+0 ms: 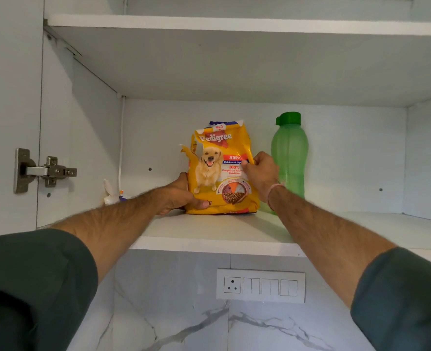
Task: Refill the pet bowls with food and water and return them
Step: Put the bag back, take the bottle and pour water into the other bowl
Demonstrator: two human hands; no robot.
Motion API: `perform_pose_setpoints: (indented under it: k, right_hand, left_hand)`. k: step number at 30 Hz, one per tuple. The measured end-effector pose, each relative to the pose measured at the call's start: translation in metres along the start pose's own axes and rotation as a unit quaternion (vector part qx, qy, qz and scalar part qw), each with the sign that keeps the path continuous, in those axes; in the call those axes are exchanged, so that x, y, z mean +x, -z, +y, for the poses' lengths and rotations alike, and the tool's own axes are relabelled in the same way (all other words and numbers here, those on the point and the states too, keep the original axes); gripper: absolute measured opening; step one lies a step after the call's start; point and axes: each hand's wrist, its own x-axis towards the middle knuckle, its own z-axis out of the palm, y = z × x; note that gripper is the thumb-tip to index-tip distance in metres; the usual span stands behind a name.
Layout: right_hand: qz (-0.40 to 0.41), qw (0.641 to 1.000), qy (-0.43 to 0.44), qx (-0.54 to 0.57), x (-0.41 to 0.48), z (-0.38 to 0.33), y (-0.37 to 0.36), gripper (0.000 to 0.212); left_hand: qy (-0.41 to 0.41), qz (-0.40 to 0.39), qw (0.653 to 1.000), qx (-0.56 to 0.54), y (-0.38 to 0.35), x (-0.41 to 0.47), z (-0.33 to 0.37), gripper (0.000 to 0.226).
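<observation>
Head view — left hand (177, 196), right hand (260, 173) hold food bag (215, 173).

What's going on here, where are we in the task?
A person reaches up with both hands to a dog food bag that stands on a cabinet shelf. The left hand grips the bag's lower left corner, and the right hand pinches its right edge higher up. A green bottle with its cap on stands just right of the bag. Nothing has been poured yet.
</observation>
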Motion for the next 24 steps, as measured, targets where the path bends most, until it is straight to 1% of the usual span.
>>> perform_pose_setpoints:
  k: [3, 6, 8, 10, 12, 14, 15, 16, 17, 19, 20, 21, 24]
  right_hand:
    - [-0.040, 0.999, -0.020, -0.023, -0.001, 0.004, 0.006, 0.031]
    - [-0.064, 0.997, -0.050, -0.017, -0.004, 0.006, 0.019, 0.039]
    - [-0.054, 0.997, -0.063, 0.005, -0.010, 0.005, 0.031, 0.043]
    - [0.003, 0.999, -0.049, 0.002, -0.016, 0.005, 0.045, 0.042]
    - [0.083, 0.996, -0.017, -0.037, -0.018, 0.008, 0.061, 0.040]
    - [0.138, 0.987, 0.002, -0.080, -0.017, 0.010, 0.075, 0.052]
    - [0.147, 0.983, -0.011, -0.105, -0.014, 0.012, 0.079, 0.062]
    - [0.139, 0.982, -0.043, -0.121, -0.013, 0.014, 0.083, 0.075]
    - [0.112, 0.983, -0.085, -0.117, -0.011, 0.017, 0.084, 0.088]
    - [0.029, 0.986, -0.154, -0.065, -0.009, 0.024, 0.087, 0.105]
    - [-0.010, 0.984, -0.172, -0.042, -0.008, 0.028, 0.089, 0.107]
    - [-0.030, 0.982, -0.181, -0.039, -0.007, 0.030, 0.090, 0.106]
    - [-0.045, 0.978, -0.181, -0.088, -0.008, 0.031, 0.096, 0.102]
  left_hand:
    - [0.003, 0.009, 1.000, 0.008, -0.001, -0.003, -0.001, 0.106]
    - [-0.004, 0.014, 1.000, 0.019, -0.001, -0.006, -0.002, 0.110]
    - [-0.008, 0.023, 0.999, 0.032, -0.004, -0.011, 0.001, 0.106]
    - [-0.001, 0.039, 0.998, 0.054, -0.006, -0.015, 0.004, 0.101]
    - [0.017, 0.060, 0.995, 0.081, -0.006, -0.021, 0.007, 0.103]
    - [0.036, 0.076, 0.991, 0.105, -0.007, -0.027, 0.009, 0.109]
    - [0.044, 0.081, 0.989, 0.116, -0.008, -0.030, 0.010, 0.113]
    - [0.054, 0.086, 0.986, 0.133, -0.010, -0.034, 0.011, 0.116]
    - [0.065, 0.092, 0.981, 0.155, -0.013, -0.038, 0.012, 0.118]
    - [0.093, 0.104, 0.970, 0.200, -0.020, -0.046, 0.014, 0.121]
    - [0.105, 0.108, 0.964, 0.218, -0.023, -0.052, 0.016, 0.121]
    - [0.112, 0.108, 0.961, 0.230, -0.024, -0.056, 0.018, 0.119]
    - [0.129, 0.101, 0.953, 0.255, -0.030, -0.073, 0.026, 0.110]
